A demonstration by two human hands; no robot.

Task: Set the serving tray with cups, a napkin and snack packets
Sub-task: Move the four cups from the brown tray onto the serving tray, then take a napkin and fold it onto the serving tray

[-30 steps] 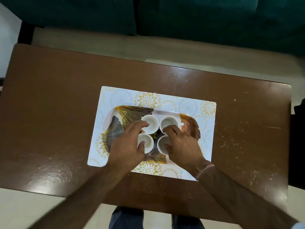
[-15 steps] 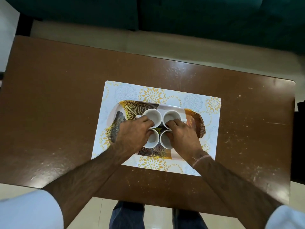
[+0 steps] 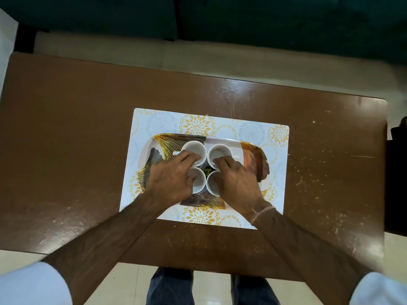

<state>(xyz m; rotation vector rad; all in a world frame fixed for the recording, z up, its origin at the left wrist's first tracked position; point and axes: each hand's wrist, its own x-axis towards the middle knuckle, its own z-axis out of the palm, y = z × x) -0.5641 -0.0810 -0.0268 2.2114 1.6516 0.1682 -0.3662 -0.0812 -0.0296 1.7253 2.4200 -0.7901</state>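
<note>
Since the earlier frame, both hands have been drawn closer together over the four white cups, and the fingertips that were spread over the rims are now laid on the cups themselves. Four cups are seen packed two by two on the patterned serving tray [image 3: 256, 160], which rests on a floral placemat [image 3: 158, 122] on the brown table [image 3: 66, 128]. The left hand [image 3: 170, 179] is spread across the left pair: its fingers [image 3: 187, 156] are laid on the near rim of the far left cup [image 3: 193, 149], while the thumb is pressed against the near left cup [image 3: 198, 179], most of which is hidden below the palm. The right hand [image 3: 236, 181] covers the right pair in mirror fashion, with fingers [image 3: 221, 161] set on the near rim of the far right cup [image 3: 220, 151] and the thumb dipped over the near right cup [image 3: 212, 183]. The digits of both hands are parted, not clenched; whether either cup is truly gripped cannot be told. A thin band [image 3: 263, 213] is worn at the right wrist.
</note>
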